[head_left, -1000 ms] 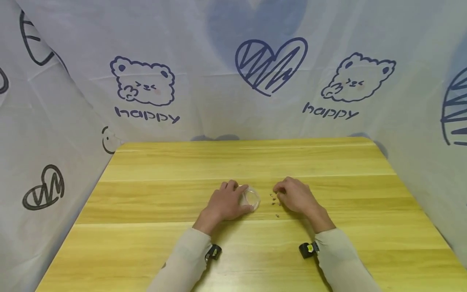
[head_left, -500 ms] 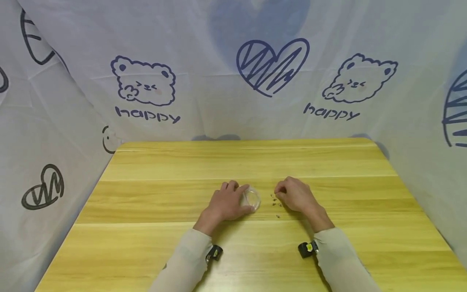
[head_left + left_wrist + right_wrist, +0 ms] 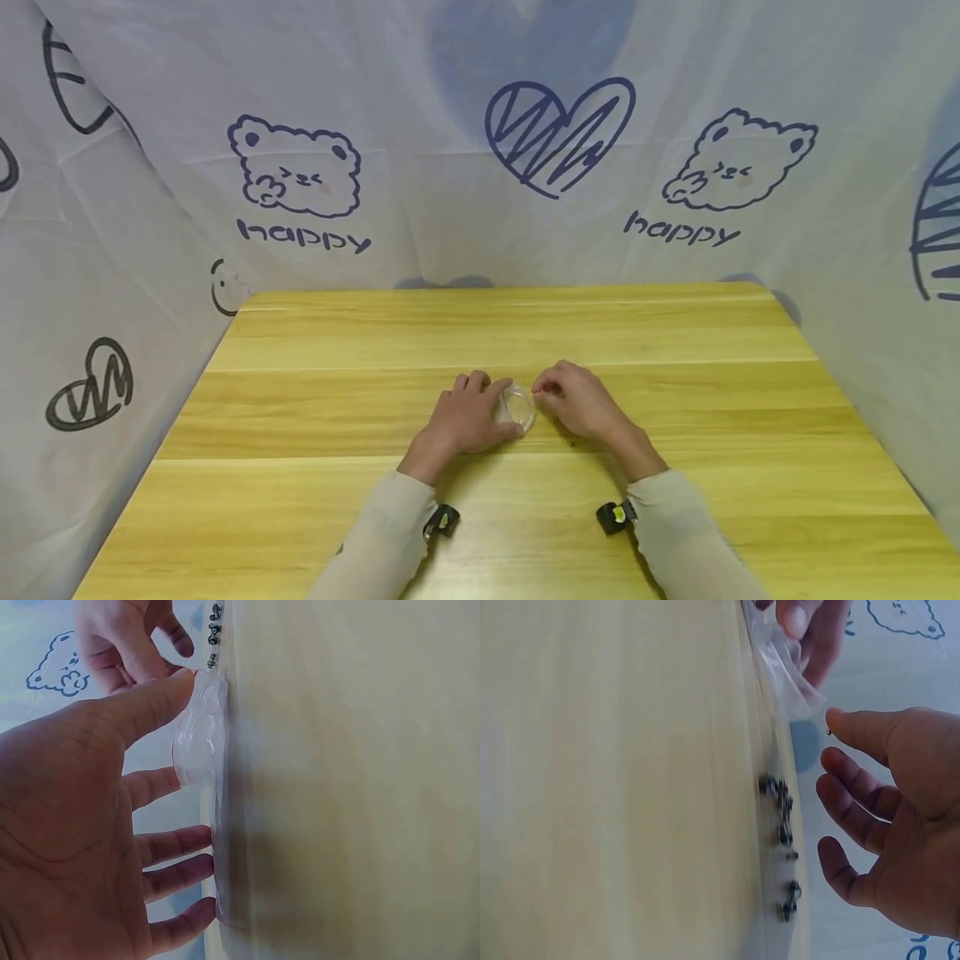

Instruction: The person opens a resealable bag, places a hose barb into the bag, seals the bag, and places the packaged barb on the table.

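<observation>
A clear plastic zip bag (image 3: 520, 407) lies near the middle of the table. My left hand (image 3: 467, 417) grips it between thumb and index finger, and its mouth (image 3: 201, 727) bulges apart; the other fingertips rest along the bag. My right hand (image 3: 581, 404) is just to the right of the bag's mouth. A tiny dark metal piece (image 3: 829, 733) shows at the right thumb tip, pinched there; its kind is too small to tell. Several small metal pieces (image 3: 785, 834) lie on the table under the right hand, mostly hidden in the head view.
The wood-grain table (image 3: 480, 329) spreads around both hands. White cloth (image 3: 442, 183) with bear and heart drawings hangs behind it and at the sides. A small black camera (image 3: 442, 520) is strapped to each wrist.
My right hand has picked up a small metal piece from the scattered group and moved left to the bag's mouth. The left hand and bag have stayed in place.
</observation>
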A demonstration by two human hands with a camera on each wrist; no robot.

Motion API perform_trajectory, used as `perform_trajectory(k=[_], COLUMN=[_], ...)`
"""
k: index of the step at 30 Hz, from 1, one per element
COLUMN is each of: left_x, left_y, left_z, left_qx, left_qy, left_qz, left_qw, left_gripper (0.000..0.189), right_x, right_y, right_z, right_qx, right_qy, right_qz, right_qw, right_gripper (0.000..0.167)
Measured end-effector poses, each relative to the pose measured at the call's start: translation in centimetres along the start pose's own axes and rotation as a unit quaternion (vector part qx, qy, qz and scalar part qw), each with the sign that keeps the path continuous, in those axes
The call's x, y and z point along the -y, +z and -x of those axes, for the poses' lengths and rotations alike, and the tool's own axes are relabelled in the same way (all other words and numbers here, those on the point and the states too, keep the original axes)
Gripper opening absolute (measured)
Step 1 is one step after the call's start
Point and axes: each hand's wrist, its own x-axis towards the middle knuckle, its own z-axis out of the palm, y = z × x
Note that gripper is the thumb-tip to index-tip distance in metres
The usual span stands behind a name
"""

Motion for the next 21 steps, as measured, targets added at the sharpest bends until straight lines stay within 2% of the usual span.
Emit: perform_trajectory(k=[10, 21], left_x=[0.0, 0.0], left_y=[-0.1, -0.1], left_z=[-0.1, 0.1], left_qx=[0.000, -0.003], left_qy=[0.002, 0.005], left_qz=[0.003, 0.007], left_qw=[1.0000, 1.0000], left_gripper=[0.072, 0.072], right_x=[1.8, 2.1], right_y=[0.8, 1.2], right_z=[-0.2, 0.0], right_qx=[0.015, 0.046], right_qy=[-0.008, -0.002], right_qz=[0.016, 0.052], right_qw=[0.9997, 0.9976], right_gripper=[0.006, 0.007])
